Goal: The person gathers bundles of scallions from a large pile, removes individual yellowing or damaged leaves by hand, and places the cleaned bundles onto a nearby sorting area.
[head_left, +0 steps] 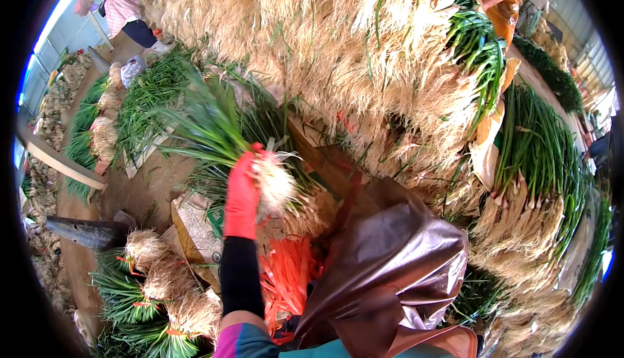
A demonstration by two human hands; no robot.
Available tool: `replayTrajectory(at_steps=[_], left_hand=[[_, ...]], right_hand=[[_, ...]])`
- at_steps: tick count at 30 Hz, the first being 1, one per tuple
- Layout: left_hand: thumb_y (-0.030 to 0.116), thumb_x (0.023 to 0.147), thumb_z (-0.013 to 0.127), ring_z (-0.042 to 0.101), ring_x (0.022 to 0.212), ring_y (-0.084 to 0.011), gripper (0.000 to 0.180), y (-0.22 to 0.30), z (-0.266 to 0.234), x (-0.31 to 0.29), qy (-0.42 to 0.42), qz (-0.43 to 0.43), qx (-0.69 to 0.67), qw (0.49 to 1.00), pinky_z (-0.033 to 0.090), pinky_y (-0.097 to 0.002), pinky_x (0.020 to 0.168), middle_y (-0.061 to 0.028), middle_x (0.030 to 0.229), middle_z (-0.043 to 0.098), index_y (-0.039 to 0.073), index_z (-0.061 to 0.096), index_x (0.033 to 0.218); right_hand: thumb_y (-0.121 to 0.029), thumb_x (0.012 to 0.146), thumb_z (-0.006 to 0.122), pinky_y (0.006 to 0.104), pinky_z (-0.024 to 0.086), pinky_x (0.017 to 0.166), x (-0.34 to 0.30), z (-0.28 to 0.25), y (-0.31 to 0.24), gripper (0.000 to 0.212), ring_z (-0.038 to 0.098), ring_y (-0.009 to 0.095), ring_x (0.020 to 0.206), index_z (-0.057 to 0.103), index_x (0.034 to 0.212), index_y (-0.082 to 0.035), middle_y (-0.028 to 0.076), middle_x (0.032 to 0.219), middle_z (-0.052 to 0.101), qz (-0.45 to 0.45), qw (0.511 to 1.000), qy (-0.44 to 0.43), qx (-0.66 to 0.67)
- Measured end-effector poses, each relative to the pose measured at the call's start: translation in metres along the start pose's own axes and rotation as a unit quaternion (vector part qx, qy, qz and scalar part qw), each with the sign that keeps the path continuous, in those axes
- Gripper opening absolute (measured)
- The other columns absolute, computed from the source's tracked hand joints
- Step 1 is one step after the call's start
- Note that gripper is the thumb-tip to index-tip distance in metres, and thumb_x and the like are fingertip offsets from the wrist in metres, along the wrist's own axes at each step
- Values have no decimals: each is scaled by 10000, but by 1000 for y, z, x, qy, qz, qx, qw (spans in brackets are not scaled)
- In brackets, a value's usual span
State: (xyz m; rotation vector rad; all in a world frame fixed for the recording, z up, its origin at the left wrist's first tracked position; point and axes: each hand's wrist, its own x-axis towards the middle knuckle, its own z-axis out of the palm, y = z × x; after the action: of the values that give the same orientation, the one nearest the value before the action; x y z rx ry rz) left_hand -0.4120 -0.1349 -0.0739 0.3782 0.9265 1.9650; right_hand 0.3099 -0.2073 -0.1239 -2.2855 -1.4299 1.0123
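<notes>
My left hand (242,192), in a red glove, is closed around a bunch of scallions (273,179). Their pale roots point right and toward me, while the long green leaves (208,117) fan out to the far left, slightly blurred. Just under this bunch lie more scallions (312,212) with roots to the right. Red plastic strips (286,270) hang in a bundle beside my left forearm. A shiny brown apron (396,254) covers my lap. My right hand does not show.
A huge heap of scallions (305,39) with straw-coloured roots rises ahead. Bundles tied in red (175,293) lie at the near left, by a dark curved piece (88,229). More scallions (539,143) are stacked at right. Two people (127,4) (497,0) are at the far sides.
</notes>
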Motion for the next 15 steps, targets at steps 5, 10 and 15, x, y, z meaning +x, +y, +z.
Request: replayTrajectory(at_steps=[5, 10, 15], left_hand=[[274, 829, 601, 537, 647, -108, 240, -196, -70, 17, 158, -164, -126, 966, 432, -215, 561, -7, 764, 598, 54, 614, 925], [281, 834, 604, 454, 521, -71, 213, -239, -103, 4, 89, -211, -134, 964, 325, -220, 422, 36, 641, 519, 77, 616, 897], [232, 815, 640, 546, 640, -121, 281, -199, -85, -31, 276, -168, 1, 946, 426, -248, 531, 3, 768, 574, 80, 578, 1042]], right_hand=[[-117, 829, 515, 319, 498, 707, 3, -1, -3, 497, 612, 201, 841, 397, 1312, -104, 79, 1074, 620, 31, 999, -6, -8], [-75, 828, 516, 305, 497, 705, 0, -4, 1, 502, 608, 190, 846, 391, 1314, -93, 79, 1078, 616, 71, 997, -7, 2], [-33, 826, 516, 291, 496, 703, -8, -6, 6, 510, 604, 179, 852, 384, 1316, -81, 79, 1083, 613, 111, 992, -4, 55]])
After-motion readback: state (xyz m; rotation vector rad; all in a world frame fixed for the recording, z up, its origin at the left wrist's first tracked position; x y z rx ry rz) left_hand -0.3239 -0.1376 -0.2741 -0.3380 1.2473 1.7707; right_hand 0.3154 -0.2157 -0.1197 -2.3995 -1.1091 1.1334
